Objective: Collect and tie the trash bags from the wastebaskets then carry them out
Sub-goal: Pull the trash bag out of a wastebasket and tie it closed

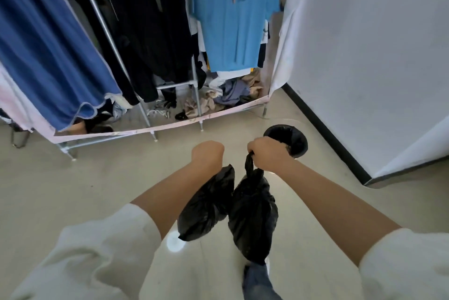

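The left hand (pixel 207 155) is gripping one knotted black plastic trash bag (pixel 206 205) while the right hand (pixel 267 153) is clutching the other bag's (pixel 252 217) neck, both dangling near the black-lined round wastebasket (pixel 290 138).

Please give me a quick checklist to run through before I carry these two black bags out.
1. Left hand holds the left bag: ok.
2. Right hand grip on the right bag by its twisted neck: ok.
3. Bags tied shut: cannot tell.
4. Bags clear of the floor: ok.
5. Wastebasket relined: ok, black liner visible.
6. Way out clear: cannot tell.
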